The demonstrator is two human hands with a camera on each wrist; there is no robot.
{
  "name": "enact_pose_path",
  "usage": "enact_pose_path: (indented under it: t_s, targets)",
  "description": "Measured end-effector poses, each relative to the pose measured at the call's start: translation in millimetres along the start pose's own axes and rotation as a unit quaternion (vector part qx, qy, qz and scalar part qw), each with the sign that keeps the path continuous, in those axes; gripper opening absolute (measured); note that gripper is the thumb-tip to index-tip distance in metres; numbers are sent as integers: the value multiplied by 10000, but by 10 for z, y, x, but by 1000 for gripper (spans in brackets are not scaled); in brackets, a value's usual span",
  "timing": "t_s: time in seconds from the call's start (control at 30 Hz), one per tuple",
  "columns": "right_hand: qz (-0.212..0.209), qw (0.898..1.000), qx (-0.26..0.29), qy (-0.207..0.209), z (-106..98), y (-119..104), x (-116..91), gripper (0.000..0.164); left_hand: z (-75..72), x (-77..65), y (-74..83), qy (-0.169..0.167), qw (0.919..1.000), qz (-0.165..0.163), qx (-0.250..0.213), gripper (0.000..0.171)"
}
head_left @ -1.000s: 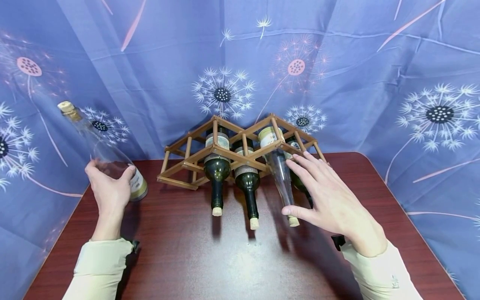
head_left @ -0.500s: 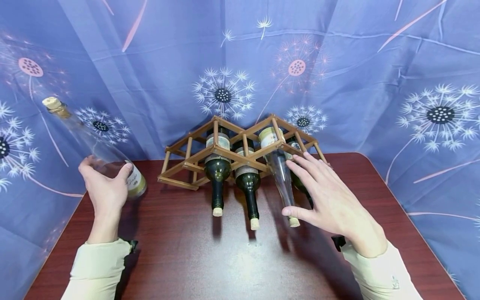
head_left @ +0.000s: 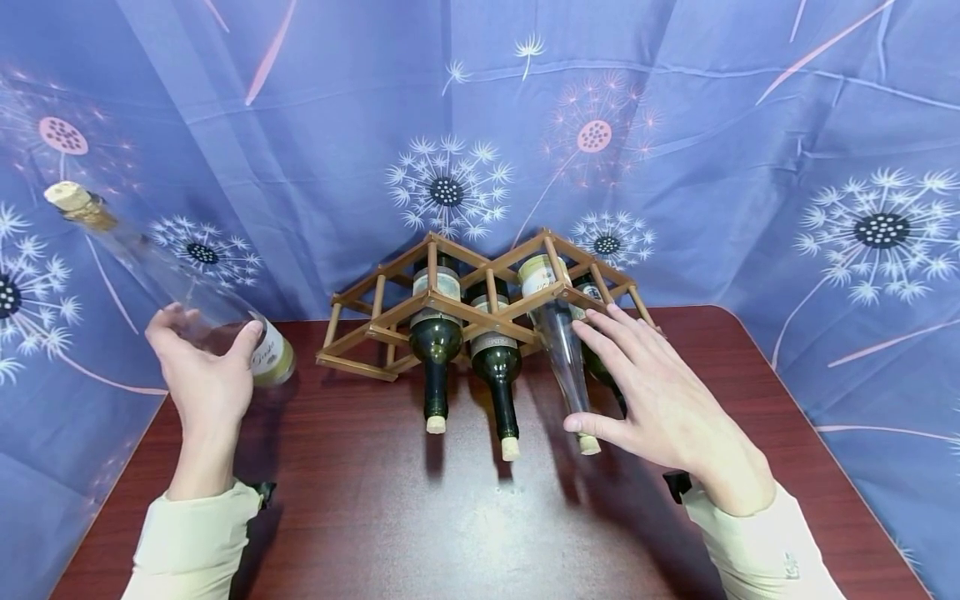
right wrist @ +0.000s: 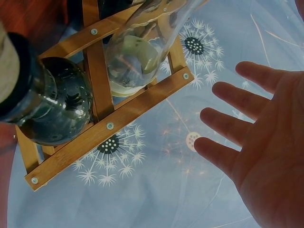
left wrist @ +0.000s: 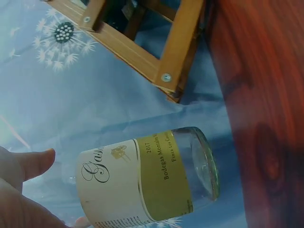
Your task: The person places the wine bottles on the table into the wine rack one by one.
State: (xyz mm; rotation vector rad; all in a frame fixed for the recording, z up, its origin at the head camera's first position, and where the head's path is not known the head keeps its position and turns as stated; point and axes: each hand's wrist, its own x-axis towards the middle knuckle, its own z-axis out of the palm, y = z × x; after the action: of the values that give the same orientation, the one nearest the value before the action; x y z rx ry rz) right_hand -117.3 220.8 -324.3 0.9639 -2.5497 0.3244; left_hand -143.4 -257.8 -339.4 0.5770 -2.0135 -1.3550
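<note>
My left hand (head_left: 206, 375) grips a clear, corked wine bottle (head_left: 161, 262) around its body. The bottle tilts, its cork up to the left and its base toward the wooden wine rack (head_left: 348, 371). In the left wrist view its white and olive label (left wrist: 164, 178) faces the camera. My right hand (head_left: 671, 400) has its fingers extended over the rack's right end, holding nothing. Beneath it lie a clear bottle (head_left: 558, 346) and a partly hidden dark bottle (head_left: 592, 362) in the rack. Two dark green bottles (head_left: 435, 342) (head_left: 497, 367) lie in its middle, corks pointing forward.
The rack stands at the back of a dark red wooden table (head_left: 375, 517). Right behind it hangs a blue cloth (head_left: 330, 125) with dandelion prints, which also closes off both sides. The rack's leftmost compartment (head_left: 360, 329) shows no bottle.
My left hand has moved slightly left, and the bottle it holds has tipped further, its cork end swinging left and up. The right hand and the rack have stayed put.
</note>
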Motion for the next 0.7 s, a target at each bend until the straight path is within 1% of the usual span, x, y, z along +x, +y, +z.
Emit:
enact_pose_path:
  t_s: [0.1,0.37,0.7]
  targets:
    - [4,10000,-5,-1,-1,-4,-2,101,-5,-35,53,19,9998,120,-135,80]
    - [-55,10000,-23,40,9,-7,16,103,-42,-142,201,82,9995,271,-107,78]
    - [-131,9999,-14,107,14,-13,30,103,-66,-247,325,7,9968,613,-510,79]
